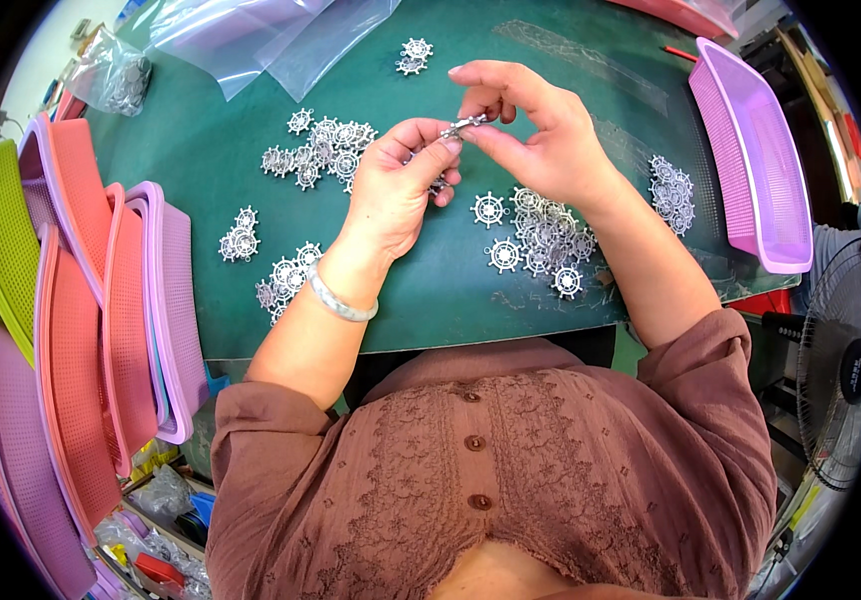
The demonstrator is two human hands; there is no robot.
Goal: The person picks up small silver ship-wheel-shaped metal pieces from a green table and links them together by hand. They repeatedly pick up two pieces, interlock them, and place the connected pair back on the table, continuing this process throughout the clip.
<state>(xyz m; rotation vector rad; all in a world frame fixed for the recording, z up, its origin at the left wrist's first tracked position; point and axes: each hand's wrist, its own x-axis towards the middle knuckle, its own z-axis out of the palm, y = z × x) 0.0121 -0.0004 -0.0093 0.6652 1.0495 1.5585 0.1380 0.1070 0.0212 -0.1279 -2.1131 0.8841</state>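
Far left there's a stack of plastic mesh trays leaning on edge, green, coral and lilac ones, and the fisheye rim cuts most of them off so there's no counting them. Top left a clear bag of metal bits is half out of frame too, with some empty clear bags next to it on the green mat.

Moving right, little silver ship-wheel charms are scattered in clumps: a small pile near the trays, a bigger cluster above it, and another bunch partly tucked behind the person's left wrist, which wears a pale bangle.

The left hand comes up from the lower edge, wrist bent, fingers curled in, thumb and forefinger pinched on one end of a small silver piece. Hard to say what that piece is exactly, the fingers cover most of it. It sits right between both hands, raised off the mat.

The right hand arches over from the right, thumb and forefinger closed on the other end of the same piece, remaining fingers fanned loose.

Below it lies a spread of charms, then a smaller heap, then a lilac tray lying flat. A fan is clipped by the right edge.
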